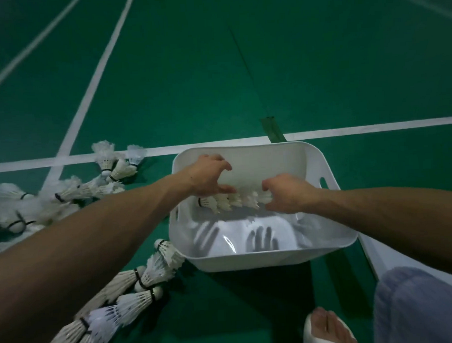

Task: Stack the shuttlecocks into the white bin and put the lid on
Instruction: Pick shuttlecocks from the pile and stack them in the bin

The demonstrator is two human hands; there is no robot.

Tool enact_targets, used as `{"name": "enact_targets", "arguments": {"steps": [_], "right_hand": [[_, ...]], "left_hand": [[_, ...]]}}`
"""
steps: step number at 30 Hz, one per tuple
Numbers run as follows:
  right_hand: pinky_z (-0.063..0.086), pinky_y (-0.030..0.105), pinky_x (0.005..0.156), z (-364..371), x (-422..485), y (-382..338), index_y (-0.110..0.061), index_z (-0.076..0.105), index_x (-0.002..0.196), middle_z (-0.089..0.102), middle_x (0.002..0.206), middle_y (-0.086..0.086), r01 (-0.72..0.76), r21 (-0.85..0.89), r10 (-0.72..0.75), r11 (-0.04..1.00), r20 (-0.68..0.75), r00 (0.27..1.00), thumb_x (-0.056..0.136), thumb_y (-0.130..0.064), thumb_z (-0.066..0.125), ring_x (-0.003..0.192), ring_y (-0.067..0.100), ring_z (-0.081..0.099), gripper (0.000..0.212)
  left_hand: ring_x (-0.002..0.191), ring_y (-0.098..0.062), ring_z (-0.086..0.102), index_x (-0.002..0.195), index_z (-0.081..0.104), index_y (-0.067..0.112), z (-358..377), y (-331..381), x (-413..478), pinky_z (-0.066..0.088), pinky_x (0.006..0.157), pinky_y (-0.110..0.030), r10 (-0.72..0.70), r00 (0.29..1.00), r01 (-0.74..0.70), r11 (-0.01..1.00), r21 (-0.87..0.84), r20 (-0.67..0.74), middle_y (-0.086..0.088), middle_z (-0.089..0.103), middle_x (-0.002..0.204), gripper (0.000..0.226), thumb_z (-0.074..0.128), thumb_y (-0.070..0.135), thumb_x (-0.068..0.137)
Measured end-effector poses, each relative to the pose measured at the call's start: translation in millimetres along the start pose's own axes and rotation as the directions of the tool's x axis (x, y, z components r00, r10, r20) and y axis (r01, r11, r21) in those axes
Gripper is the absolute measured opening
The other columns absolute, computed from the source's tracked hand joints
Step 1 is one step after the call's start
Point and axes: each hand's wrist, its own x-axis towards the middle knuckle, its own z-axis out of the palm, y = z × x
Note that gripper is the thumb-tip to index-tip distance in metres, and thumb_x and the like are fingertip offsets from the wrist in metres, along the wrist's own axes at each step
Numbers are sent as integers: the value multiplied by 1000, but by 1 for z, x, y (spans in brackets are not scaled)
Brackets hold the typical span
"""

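Green court floor (215, 68) with white lines surrounds a white bin (326, 247) at centre. Above its open inside, a row of shuttlecocks (234, 200) nested together lies level, long axis left to right, cork end pointing left. The right hand (285, 194) curls round the right end. The left hand (207, 177) arches over the left half, fingers spread, thumb touching; its grip is unclear. Loose shuttlecocks (156, 267) lie left of the bin.
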Motion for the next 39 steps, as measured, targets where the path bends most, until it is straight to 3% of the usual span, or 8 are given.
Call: {"name": "enact_targets", "arguments": {"steps": [3, 8, 13, 17, 24, 28, 36, 39], "right_hand": [[51, 41, 88, -27, -11, -31, -18, 55, 121, 61, 119, 9, 113, -115, -119, 987, -46, 992, 84, -47, 63, 106, 27, 56, 47], [48, 38, 92, -73, -23, -109, -21, 53, 128, 60, 127, 6, 275, -94, -288, 957, -198, 937, 86, -46, 64, 112, 26, 55, 51], [45, 35, 93, -76, -18, -181, -18, 52, 130, 59, 128, 8, 415, -67, -418, 908, -244, 875, 87, -43, 65, 115, 26, 55, 51], [47, 34, 91, -59, 0, -226, -17, 55, 126, 61, 124, 9, 503, -98, -513, 858, -184, 839, 85, -38, 67, 111, 27, 56, 47], [53, 41, 84, -22, 63, -258, -17, 59, 119, 67, 109, 7, 530, -158, -531, 833, 41, 846, 83, -29, 69, 97, 26, 61, 39], [46, 28, 74, -4, 98, -262, -22, 56, 125, 67, 111, 4, 541, -184, -526, 821, 128, 841, 82, -27, 72, 98, 25, 61, 47], [40, 27, 72, 23, 137, -274, -24, 48, 129, 62, 122, 4, 563, -255, -493, 786, 289, 821, 79, -20, 76, 104, 26, 59, 57], [38, 28, 68, 25, 145, -278, -23, 49, 125, 62, 116, 6, 570, -285, -489, 771, 309, 816, 78, -18, 76, 94, 25, 57, 54]], "left_hand": [[130, -24, 35, 133, 51, 19, -26, -1, -30, 29, 111, -39, 12, 996, -9, 999, 33, -87, -3, 43, 141, 68, 61, 60, 80], [130, -26, 34, 129, 53, 18, -56, -34, -102, 29, 111, -41, -141, 968, 124, 988, -91, -208, -6, 40, 141, 61, 66, 53, 80], [128, -27, 38, 132, 50, 19, -49, -94, -172, 32, 110, -41, -383, 916, 367, 920, -139, -120, -9, 37, 142, 65, 66, 54, 80], [123, -26, 46, 137, 44, 19, -22, -129, -201, 37, 107, -38, -475, 880, 467, 862, -200, 8, -10, 36, 143, 65, 63, 51, 83], [126, -27, 44, 143, 33, 19, 39, -172, -191, 37, 103, -33, -450, 884, 466, 823, -326, 126, -12, 40, 142, 73, 66, 46, 84], [131, -26, 40, 146, 25, 26, 66, -186, -179, 37, 105, -36, -439, 887, 455, 782, -426, 144, -11, 37, 146, 85, 75, 38, 79], [123, -27, 45, 147, 23, 32, 91, -197, -170, 46, 88, -25, -435, 896, 421, 761, -494, 94, -3, 19, 152, 100, 78, 3, 68], [123, -25, 45, 144, 30, 30, 96, -201, -172, 51, 90, -30, -458, 886, 416, 724, -551, 67, -4, 25, 148, 95, 74, -2, 67]]}}
